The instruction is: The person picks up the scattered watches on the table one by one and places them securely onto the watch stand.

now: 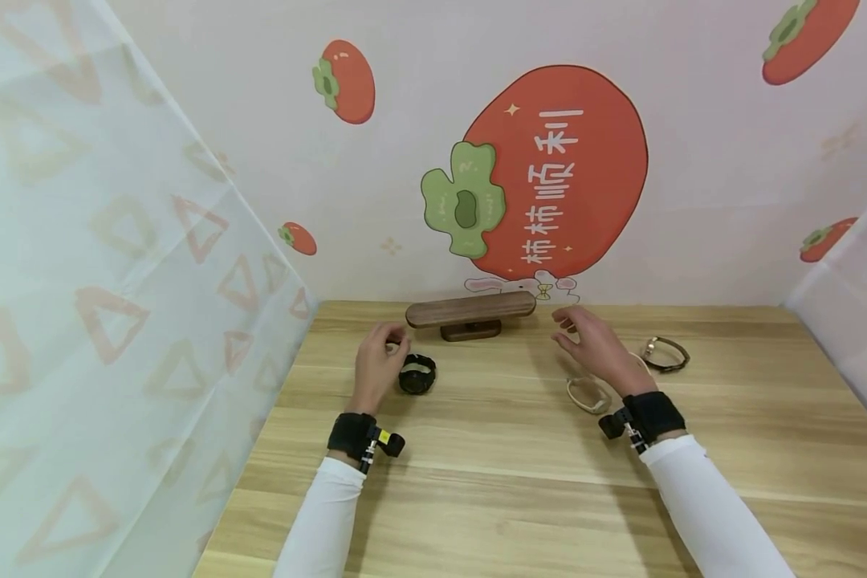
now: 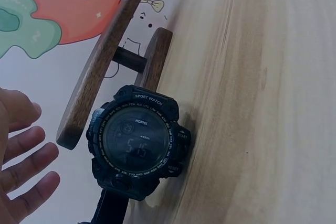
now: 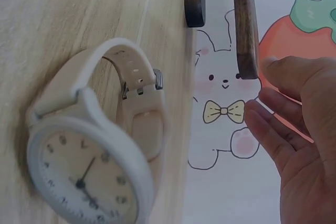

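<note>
A dark wooden T-shaped stand with a long rounded bar on a small base stands at the back of the table. My left hand hovers by the bar's left end, fingers loosely bent, holding nothing. Right beside it lies a black digital sport watch, its strap looped; the left wrist view shows the watch's dial up close. Off the bar's right end is my right hand, fingers relaxed and apart from the wood. Below that hand sits a beige watch with a white dial, its strap buckled.
A dark-strapped watch or bracelet with a gold-coloured part lies right of my right hand. A pale curved item is partly hidden behind the right wrist. The printed back wall rises just behind the stand; side walls flank the wooden table.
</note>
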Available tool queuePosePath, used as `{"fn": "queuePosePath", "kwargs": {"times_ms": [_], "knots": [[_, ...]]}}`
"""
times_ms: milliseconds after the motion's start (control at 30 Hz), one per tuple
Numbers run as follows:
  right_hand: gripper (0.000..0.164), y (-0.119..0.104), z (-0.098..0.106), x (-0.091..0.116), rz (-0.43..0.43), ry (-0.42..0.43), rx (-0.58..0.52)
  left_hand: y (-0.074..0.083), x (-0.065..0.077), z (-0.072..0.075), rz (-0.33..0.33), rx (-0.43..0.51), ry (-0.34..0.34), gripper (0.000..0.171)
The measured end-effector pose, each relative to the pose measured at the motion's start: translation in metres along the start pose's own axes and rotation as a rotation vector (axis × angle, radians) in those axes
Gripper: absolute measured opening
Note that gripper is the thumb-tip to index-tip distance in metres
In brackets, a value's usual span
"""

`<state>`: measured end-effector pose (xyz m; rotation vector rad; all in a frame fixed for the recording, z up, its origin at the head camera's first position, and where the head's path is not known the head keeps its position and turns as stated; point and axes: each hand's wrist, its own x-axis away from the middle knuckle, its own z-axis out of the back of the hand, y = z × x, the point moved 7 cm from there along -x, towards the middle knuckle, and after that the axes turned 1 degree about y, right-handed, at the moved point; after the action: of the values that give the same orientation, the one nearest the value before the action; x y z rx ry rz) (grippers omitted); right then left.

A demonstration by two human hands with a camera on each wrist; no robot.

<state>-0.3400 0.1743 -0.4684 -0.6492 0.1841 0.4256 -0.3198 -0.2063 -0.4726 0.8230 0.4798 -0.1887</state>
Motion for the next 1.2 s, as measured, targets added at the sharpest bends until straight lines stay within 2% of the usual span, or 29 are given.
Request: {"fn": "queuePosePath", "kwargs": {"times_ms": [167,400,533,800,1200], "knots": [[0.041,0.002,-0.003,-0.005,-0.017,0.0,0.01,0.001,-0.004,-0.002,0.013,-0.021,-0.004,0.027],[0.048,0.003,-0.007,-0.012,-0.031,-0.01,0.024,0.0,-0.007,-0.006,0.102,-0.037,-0.06,0.042],[0.05,0.003,-0.01,-0.017,-0.031,-0.016,0.022,0.0,-0.009,-0.009,0.128,-0.042,-0.079,0.049],[0.052,0.002,-0.018,-0.03,-0.054,-0.031,0.018,-0.001,-0.015,-0.014,0.141,-0.069,-0.114,0.052],[0.061,0.003,-0.03,-0.041,-0.042,-0.027,-0.02,-0.007,-0.02,-0.023,0.182,-0.013,-0.168,0.055]]}}
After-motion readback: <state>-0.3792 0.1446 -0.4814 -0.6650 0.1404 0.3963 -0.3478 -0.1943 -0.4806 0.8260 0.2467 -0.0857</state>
